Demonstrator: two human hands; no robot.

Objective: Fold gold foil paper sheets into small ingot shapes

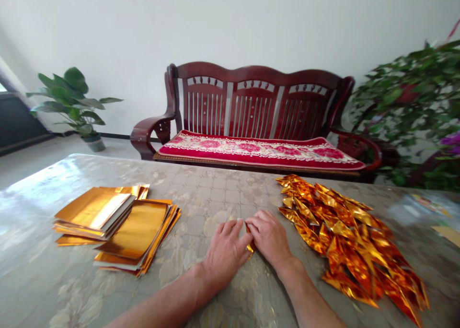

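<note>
A small piece of folded gold foil paper (250, 246) lies on the table between my hands, mostly covered by them. My left hand (227, 247) rests against it from the left, fingers bent and thumb side at the foil. From the right, my right hand (269, 234) curls over its far end with fingers closed. Stacks of flat gold foil sheets (134, 229) sit to the left of my hands. On the right spreads a heap of folded, pointed gold foil pieces (345, 237).
The table (201, 193) has a patterned, glossy cover. Behind it stands a dark red wooden bench (255, 78) with a red floral cushion (258, 148). A clear plastic bag (420, 210) lies at the table's right. Potted plants (72, 102) flank the bench.
</note>
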